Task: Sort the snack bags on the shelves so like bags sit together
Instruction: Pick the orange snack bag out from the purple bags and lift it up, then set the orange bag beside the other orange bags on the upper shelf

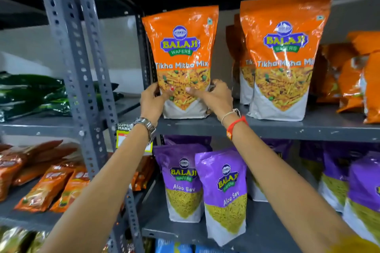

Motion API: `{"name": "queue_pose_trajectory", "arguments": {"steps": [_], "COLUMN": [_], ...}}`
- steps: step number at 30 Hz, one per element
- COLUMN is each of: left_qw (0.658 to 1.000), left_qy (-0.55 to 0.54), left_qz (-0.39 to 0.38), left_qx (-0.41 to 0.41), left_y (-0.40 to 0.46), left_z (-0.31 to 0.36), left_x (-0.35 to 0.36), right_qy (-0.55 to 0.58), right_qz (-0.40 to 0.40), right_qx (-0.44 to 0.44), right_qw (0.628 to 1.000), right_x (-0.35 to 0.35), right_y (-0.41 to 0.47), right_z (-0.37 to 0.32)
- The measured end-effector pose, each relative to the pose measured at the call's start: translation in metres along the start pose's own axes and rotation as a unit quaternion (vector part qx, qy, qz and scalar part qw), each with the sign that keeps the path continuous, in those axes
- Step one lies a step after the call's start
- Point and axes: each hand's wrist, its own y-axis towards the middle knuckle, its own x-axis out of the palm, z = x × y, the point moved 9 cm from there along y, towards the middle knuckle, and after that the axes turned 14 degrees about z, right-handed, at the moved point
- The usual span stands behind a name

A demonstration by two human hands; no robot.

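An orange Tikha Mitha Mix bag (pixel 181 47) stands upright at the left end of the upper shelf (pixel 287 128). My left hand (pixel 151 101) grips its lower left edge and my right hand (pixel 213 95) grips its lower right edge, thumbs across the front. To the right stand more orange Tikha Mitha Mix bags (pixel 281 57), one behind another. Further right, other orange bags (pixel 349 76) lean or lie untidily. On the shelf below stand purple Aloo Sev bags (pixel 224 191), with more purple bags (pixel 362 187) at the right.
A grey perforated upright post (pixel 82 68) separates this rack from the left rack, which holds dark green bags (pixel 35 92) above and reddish-orange packets (pixel 51 187) below. Blue packets (pixel 174 246) show at the bottom. A yellow price tag (pixel 123 135) hangs on the shelf edge.
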Motion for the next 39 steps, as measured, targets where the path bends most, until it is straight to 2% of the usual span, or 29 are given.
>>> {"name": "queue_pose_trajectory", "arguments": {"steps": [4,6,8,11,13,15,18,21,23,26,30,33,39], "left_qw": [1.0,1.0,0.997,0.972,0.961,0.961,0.964,0.967,0.968,0.965,0.951,0.942,0.943], "left_qy": [0.005,0.019,0.018,-0.094,-0.14,-0.157,-0.146,-0.122,-0.117,-0.115,-0.07,-0.051,-0.072], "left_qz": [-0.006,0.003,0.074,0.199,0.22,0.221,0.223,0.201,0.147,0.054,-0.001,-0.02,-0.056], "left_qx": [-0.009,0.0,0.021,0.077,0.088,0.06,-0.01,-0.102,-0.169,-0.231,-0.301,-0.332,-0.321], "left_y": [-0.001,-0.006,-0.017,-0.056,-0.089,-0.123,-0.175,-0.222,-0.251,-0.282,-0.301,-0.308,-0.307], "left_z": [0.0,0.001,0.004,0.014,0.0,-0.027,-0.075,-0.13,-0.165,-0.202,-0.233,-0.245,-0.229], "left_x": [0.002,0.0,-0.017,-0.052,-0.062,-0.058,-0.036,-0.004,0.021,0.053,0.071,0.075,0.098], "right_qy": [-0.031,-0.045,-0.006,0.093,0.117,0.115,0.072,-0.011,-0.018,-0.007,0.026,0.032,-0.002], "right_qz": [-0.003,0.028,0.092,0.189,0.243,0.27,0.222,0.071,-0.006,-0.085,-0.117,-0.121,-0.024], "right_qx": [-0.017,-0.03,-0.059,-0.09,-0.076,-0.04,0.051,0.163,0.22,0.24,0.31,0.325,0.281], "right_qw": [0.999,0.998,0.994,0.973,0.96,0.955,0.971,0.984,0.975,0.967,0.943,0.937,0.959], "right_x": [-0.003,-0.017,-0.048,-0.104,-0.134,-0.149,-0.139,-0.104,-0.086,-0.065,-0.059,-0.058,-0.093], "right_y": [-0.007,-0.012,-0.023,-0.055,-0.081,-0.104,-0.127,-0.145,-0.157,-0.167,-0.185,-0.187,-0.177], "right_z": [-0.004,-0.006,-0.009,0.009,0.048,0.094,0.18,0.273,0.311,0.323,0.322,0.325,0.335]}}
